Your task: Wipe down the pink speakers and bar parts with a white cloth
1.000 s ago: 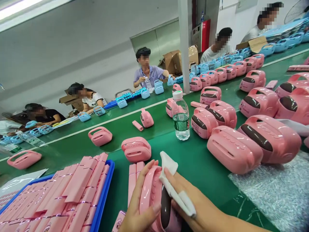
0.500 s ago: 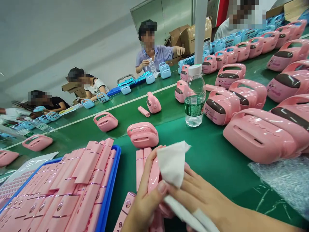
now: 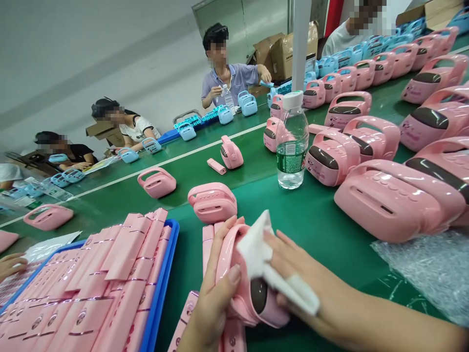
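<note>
A pink portable speaker [image 3: 242, 305] with a carry handle and a dark front panel is tilted in front of me. My left hand [image 3: 214, 298] grips it from the left side, thumb on top. In my right hand [image 3: 304, 274] is a white cloth [image 3: 256, 247], pressed over the speaker's top and right side; its loose end hangs over the hand. Under and beside the speaker lie pink rectangular bars [image 3: 186, 318], partly hidden by my left hand. Just beyond my fingers stands another pink speaker [image 3: 213, 203], its slotted side facing me.
A blue tray [image 3: 169, 274] piled with pink bars fills the lower left. A water bottle [image 3: 292, 146] stands beyond my right hand. Rows of pink speakers [image 3: 388, 195] and bubble wrap [image 3: 421, 269] lie right. Another person's hand [image 3: 12, 266] shows at the left edge; co-workers sit opposite.
The speaker has turned and come up between my hands, showing its dark panel. My right hand and the cloth have shifted over it. A co-worker's hand has appeared at the left edge.
</note>
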`<state>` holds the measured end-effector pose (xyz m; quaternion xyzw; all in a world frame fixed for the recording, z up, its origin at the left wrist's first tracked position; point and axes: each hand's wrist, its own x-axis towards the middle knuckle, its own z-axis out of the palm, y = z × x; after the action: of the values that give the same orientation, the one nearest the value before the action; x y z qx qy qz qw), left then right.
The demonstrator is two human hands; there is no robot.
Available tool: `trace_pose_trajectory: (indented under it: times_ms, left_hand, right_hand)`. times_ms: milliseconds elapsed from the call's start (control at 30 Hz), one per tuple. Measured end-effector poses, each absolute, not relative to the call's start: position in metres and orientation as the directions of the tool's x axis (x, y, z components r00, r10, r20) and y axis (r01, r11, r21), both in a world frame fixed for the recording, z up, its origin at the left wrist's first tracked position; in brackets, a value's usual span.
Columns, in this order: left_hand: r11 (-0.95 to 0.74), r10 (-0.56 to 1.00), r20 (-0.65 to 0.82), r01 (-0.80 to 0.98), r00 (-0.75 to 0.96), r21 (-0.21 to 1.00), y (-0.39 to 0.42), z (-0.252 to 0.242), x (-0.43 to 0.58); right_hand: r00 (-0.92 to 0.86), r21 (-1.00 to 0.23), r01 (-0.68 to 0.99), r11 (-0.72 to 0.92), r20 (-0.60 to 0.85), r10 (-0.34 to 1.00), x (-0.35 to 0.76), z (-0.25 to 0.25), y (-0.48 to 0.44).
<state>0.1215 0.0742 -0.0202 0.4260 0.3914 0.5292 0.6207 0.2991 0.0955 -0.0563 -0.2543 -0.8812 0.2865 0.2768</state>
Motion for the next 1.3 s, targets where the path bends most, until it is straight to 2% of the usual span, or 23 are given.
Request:
trace_pose_trajectory:
  times_ms: [67,100,233,300,400,467,567,733,867,1033,1167,1300]
  left_hand:
    - [0.099,0.991,-0.057,-0.367,0.122,0.925,0.073,-0.02,0.123]
    - [0.111,0.991,-0.072,-0.388,0.114,0.915,0.073,-0.019,0.124]
    - [0.129,0.991,-0.105,-0.399,0.081,0.908,0.072,-0.017,0.126]
    - [0.104,0.994,-0.09,-0.385,0.054,0.917,0.073,-0.018,0.126]
    - [0.084,0.996,-0.075,-0.419,0.037,0.904,0.075,-0.021,0.124]
    - [0.104,0.994,-0.082,-0.473,0.067,0.875,0.076,-0.024,0.123]
    - [0.089,0.995,-0.047,-0.562,0.089,0.822,0.075,-0.025,0.122]
    - [0.04,0.988,0.06,-0.614,0.142,0.789,0.07,-0.023,0.119]
    - [0.05,0.981,0.07,-0.59,0.178,0.806,0.066,-0.018,0.118]
    - [0.111,0.979,0.01,-0.575,0.203,0.81,0.066,-0.014,0.119]
    - [0.164,0.977,-0.036,-0.626,0.213,0.763,0.067,-0.014,0.121]
    - [0.191,0.981,-0.11,-0.655,0.162,0.731,0.071,-0.017,0.123]
  right_hand:
    - [-0.628,-0.698,0.333,0.633,0.337,0.702,0.3,-0.055,0.097]
    - [-0.626,-0.697,0.325,0.639,0.348,0.698,0.3,-0.054,0.096]
    - [-0.799,-0.593,0.193,0.782,0.368,0.476,0.296,-0.05,0.091]
    - [-0.775,-0.613,0.221,0.758,0.361,0.518,0.294,-0.054,0.093]
    - [-0.592,-0.814,0.274,0.512,0.277,0.757,0.294,-0.063,0.099]
    - [-0.52,-0.937,0.187,0.296,0.161,0.839,0.294,-0.065,0.101]
    - [-0.509,-0.994,0.049,0.1,0.061,0.859,0.296,-0.06,0.101]
    - [-0.548,-0.998,-0.055,-0.003,0.027,0.836,0.3,-0.048,0.097]
    - [-0.575,-0.999,-0.041,0.011,0.033,0.818,0.304,-0.047,0.094]
    - [-0.568,-0.983,0.098,0.154,0.072,0.82,0.309,-0.047,0.09]
    - [-0.539,-0.913,0.146,0.38,0.249,0.805,0.31,-0.041,0.088]
    - [-0.625,-0.818,0.12,0.562,0.378,0.683,0.303,-0.046,0.084]
